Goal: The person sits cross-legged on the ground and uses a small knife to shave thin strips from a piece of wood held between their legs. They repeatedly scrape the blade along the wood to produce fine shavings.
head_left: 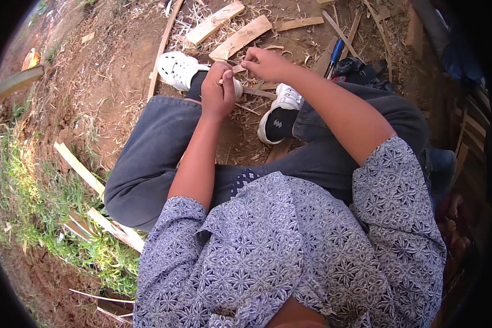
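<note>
My left hand is closed, and a small pale end that looks like wood shows between its fingers. Close to its right, my right hand has its thumb and fingertips pinched together. A short light wood strip shows between the two hands; whether it lies in the right fingertips or behind them I cannot tell. Both hands are above the ground between my white shoes. Just beyond them lie two flat pale boards.
Curled wood shavings and offcuts cover the brown soil ahead. A blue-handled tool rests by a dark bundle near my right knee. Split wood pieces lie in grass on the left. Part of another person shows at the right edge.
</note>
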